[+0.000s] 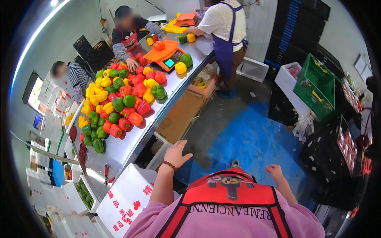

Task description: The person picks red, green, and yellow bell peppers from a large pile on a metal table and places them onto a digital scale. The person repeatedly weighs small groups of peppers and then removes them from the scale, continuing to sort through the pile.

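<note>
The person looks down over a pink top and a red apron (232,194), and both hands are free in the air above the floor. The left hand (176,154) is spread, with the fingers open and the palm turned down; a bead bracelet (169,165) sits on its wrist. It holds nothing and hangs just beside the front edge of the long metal table (131,144), above a white foam box (125,198) with red characters, which is the thing nearest to it. The right hand (274,171) is loosely curled and also holds nothing; below it is the blue patch of the floor (250,139). On the table, well apart from both hands, lies a big heap of bell peppers (119,99) in red, yellow and green. Further along the table stands an orange weighing scale (166,55) with one red pepper on its tray. Three other people are at the far end: one in a purple apron (224,43) stands at the table end, one in a dark top (129,39) leans over the peppers, and one in a striped top (77,77) is at the left. A green plastic crate (315,85) stands at the right side of the room.
</note>
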{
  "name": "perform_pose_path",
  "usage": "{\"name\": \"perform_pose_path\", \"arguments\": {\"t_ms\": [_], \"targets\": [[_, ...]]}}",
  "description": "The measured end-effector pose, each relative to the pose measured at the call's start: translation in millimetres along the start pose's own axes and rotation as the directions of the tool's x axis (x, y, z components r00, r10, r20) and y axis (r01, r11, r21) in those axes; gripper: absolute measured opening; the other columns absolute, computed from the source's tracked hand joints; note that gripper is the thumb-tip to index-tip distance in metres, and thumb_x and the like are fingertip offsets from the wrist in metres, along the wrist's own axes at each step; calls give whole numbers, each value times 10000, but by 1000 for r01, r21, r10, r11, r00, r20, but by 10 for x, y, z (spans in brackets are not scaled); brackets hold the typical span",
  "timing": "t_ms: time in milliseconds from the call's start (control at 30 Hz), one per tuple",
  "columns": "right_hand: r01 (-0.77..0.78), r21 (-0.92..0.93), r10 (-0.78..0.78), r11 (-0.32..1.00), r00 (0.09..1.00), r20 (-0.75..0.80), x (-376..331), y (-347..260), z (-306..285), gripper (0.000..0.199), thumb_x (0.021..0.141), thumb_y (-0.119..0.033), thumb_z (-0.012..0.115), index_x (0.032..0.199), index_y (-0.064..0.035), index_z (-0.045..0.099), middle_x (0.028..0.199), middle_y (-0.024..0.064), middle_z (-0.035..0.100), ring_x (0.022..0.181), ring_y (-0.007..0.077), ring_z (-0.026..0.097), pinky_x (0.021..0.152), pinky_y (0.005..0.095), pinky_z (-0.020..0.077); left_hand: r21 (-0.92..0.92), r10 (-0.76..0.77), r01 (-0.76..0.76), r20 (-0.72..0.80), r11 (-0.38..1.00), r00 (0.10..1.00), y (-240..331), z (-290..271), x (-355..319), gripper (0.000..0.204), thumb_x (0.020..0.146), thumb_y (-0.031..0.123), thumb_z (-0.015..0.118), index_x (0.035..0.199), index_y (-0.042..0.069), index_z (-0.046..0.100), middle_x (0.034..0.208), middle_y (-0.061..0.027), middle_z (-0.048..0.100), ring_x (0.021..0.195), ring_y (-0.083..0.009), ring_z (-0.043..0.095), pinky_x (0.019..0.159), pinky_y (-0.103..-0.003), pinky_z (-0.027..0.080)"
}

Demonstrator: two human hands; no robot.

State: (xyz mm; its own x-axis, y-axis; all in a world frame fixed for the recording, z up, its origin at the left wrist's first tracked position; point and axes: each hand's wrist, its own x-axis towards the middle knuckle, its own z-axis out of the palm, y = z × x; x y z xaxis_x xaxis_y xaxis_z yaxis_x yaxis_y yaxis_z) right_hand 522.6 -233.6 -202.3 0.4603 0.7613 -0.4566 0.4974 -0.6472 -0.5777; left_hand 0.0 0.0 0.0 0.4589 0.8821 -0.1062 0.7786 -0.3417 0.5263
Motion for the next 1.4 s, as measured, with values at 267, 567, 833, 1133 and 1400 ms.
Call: {"name": "perform_pose_path", "arguments": {"t_ms": [267,567,833,1133,1400], "targets": [[185,-343,-108,921,967,230,2146,-411,236,321,814,-387,711,855,-72,754,861,145,725,822,334,691,770,441,543,74,-291,287,51,955,955,-635,-160,1312,701,803,410,741,1372,63,523,1374,-171,556,1253,-350,535,1041,-422,446],[706,-358,-613,610,708,351,4370,-4212,249,337,824,-379,710,812,-43,707,815,192,676,769,369,649,686,442,516,-101,-521,514,-271,852,809,-1021,-457,1636,515,847,390,716,1231,56,635,1344,-175,578,1229,-344,553,1036,-416,449],[873,117,-817,474,387,429,3884,-7208,1507,309,858,-255,715,1065,-27,694,985,146,695,884,256,690,793,371,541,-135,-435,498,-708,857,556,-2011,-1014,1943,310,755,181,791,994,8,697,1391,-201,528,1245,-383,509,1048,-441,425],[742,218,-680,634,400,615,3654,-7504,2225,344,849,-257,726,1100,-22,699,1018,152,715,883,247,706,794,360,551,-71,-431,520,-661,851,614,-2779,-1891,2650,592,736,233,804,1260,60,589,1380,-171,524,1274,-383,481,1089,-464,386],[633,277,-617,723,410,672,3922,-7926,2047,335,867,-206,724,1135,-10,678,998,109,715,902,190,695,802,327,545,-133,-461,514,-664,847,588,-2909,-1824,2976,531,732,192,808,1207,51,616,1362,-172,546,1266,-374,494,1084,-459,398]]}}
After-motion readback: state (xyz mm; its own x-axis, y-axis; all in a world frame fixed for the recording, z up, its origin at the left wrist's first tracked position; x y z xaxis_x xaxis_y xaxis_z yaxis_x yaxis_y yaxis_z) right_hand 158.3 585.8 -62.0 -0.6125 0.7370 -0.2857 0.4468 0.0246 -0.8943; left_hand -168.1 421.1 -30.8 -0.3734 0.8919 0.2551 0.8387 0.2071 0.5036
